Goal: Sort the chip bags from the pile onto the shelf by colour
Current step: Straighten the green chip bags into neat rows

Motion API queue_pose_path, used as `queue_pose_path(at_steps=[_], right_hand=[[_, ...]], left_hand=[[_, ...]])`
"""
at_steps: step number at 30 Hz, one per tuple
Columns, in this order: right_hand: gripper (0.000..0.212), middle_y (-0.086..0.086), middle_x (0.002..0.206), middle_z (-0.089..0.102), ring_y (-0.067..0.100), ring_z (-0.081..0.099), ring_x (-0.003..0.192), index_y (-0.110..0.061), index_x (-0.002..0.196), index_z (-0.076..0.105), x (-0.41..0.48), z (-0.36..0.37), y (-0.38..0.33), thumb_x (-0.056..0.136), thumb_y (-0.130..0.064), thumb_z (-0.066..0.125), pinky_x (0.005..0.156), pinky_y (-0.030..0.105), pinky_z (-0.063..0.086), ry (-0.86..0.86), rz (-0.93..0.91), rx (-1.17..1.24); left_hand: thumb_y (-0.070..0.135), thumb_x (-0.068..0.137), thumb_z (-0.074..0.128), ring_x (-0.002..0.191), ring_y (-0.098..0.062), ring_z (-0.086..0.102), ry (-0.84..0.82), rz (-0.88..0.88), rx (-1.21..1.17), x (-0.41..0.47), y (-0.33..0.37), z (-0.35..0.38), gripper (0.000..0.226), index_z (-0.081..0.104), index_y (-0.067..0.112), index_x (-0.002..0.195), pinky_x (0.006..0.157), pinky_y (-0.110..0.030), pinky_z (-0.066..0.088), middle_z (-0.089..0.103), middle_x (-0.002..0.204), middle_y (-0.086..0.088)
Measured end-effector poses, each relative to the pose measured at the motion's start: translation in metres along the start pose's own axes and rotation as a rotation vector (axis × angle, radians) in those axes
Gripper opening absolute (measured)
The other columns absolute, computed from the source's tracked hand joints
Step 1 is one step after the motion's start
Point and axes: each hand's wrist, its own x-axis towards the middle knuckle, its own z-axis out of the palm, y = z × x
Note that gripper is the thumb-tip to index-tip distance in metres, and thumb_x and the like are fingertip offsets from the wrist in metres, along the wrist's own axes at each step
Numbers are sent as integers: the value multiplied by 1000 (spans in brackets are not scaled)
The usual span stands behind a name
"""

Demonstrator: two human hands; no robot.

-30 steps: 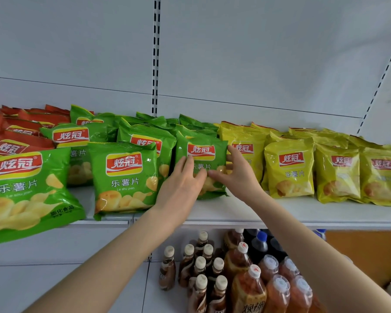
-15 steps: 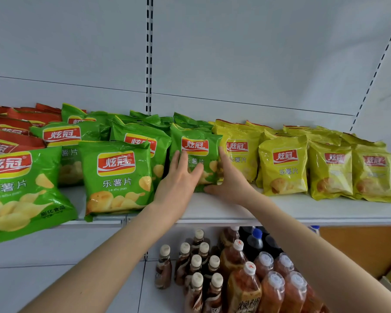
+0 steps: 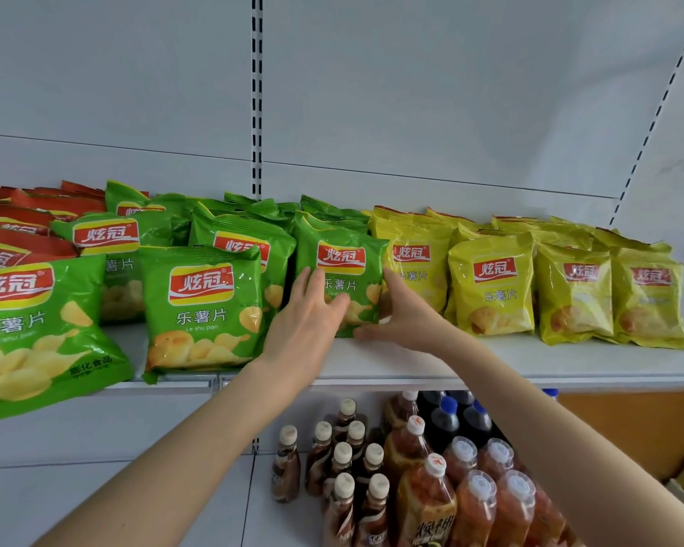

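White shelf [image 3: 490, 361]: red bags [image 3: 44, 240] left, yellow bags [image 3: 490, 286] right. Left hand [image 3: 305, 329] flat on rightmost green bag [image 3: 340, 238], fingers together; right hand [image 3: 407, 317] against its right edge, thumb spread.

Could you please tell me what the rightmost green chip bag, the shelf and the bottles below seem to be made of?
The green chip bag looks like glossy plastic film: it crinkles and catches highlights. The shelf seems painted metal, smooth matte white, though the look leaves that open. The bottles look like clear plastic, since the drinks' colour shows through.
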Motion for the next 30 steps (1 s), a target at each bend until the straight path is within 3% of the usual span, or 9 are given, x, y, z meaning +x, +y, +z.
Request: queue_pose_path(at_steps=[4,6,10,13,17,19,22,26,30], right_hand=[[34,-4,96,64,3,61,80,-14,113,50,19,-10,-16,87,-30,64,61,14,51,175,38,259],[42,6,104,66,11,64,84,-6,117,53,35,-14,-22,89,-37,59,66,25,56,313,101,338],[28,11,107,62,17,64,80,-13,116,52,51,-13,-26,90,-22,60,57,25,55,339,114,428],[16,-3,100,57,17,57,97,-20,99,50,52,-7,-19,90,-11,60,75,29,53,487,-51,342],[14,-16,85,49,16,51,97,-18,94,47,53,0,-13,90,-10,58,86,35,47,587,-102,252],[14,-10,89,51,21,54,102,-20,96,46,56,-2,-14,91,-14,57,86,44,50,550,-81,231],[14,0,97,52,22,55,96,-20,100,45,56,-7,-16,92,-16,56,78,39,53,523,-76,188],[22,4,101,54,20,61,88,-18,113,47,52,-8,-14,93,-22,55,71,38,55,519,-63,181],[39,-7,115,46,-6,48,79,-16,132,43,45,-8,-16,95,-21,52,60,8,46,512,-90,174]], left_hand=[[-6,65,80,132,-52,32,-10,-11,-75,-2,4,-1,36,63,3,96,73,-47,56,37,139,-35],[1,81,70,139,-50,16,7,1,-90,0,5,2,16,61,2,94,91,-51,49,21,149,-33],[-6,75,72,134,-57,17,49,13,-137,8,2,10,22,59,1,92,93,-60,43,20,147,-38],[-13,67,76,131,-59,23,71,6,-180,10,1,16,36,57,3,94,79,-60,53,26,144,-39],[-9,88,53,142,-48,-2,-4,-19,-150,11,1,14,27,53,5,111,99,-53,44,1,154,-31],[-9,84,59,140,-51,4,59,-2,-140,9,1,11,21,56,4,101,90,-55,50,6,152,-33],[-2,84,65,140,-52,8,62,21,-83,5,4,6,11,56,4,85,91,-51,48,9,152,-32],[-5,56,86,123,-55,41,127,58,-11,4,4,1,35,53,6,60,71,-48,56,42,136,-36],[-3,51,89,119,-52,48,124,59,26,-1,4,1,36,55,6,61,72,-45,56,49,130,-36]])
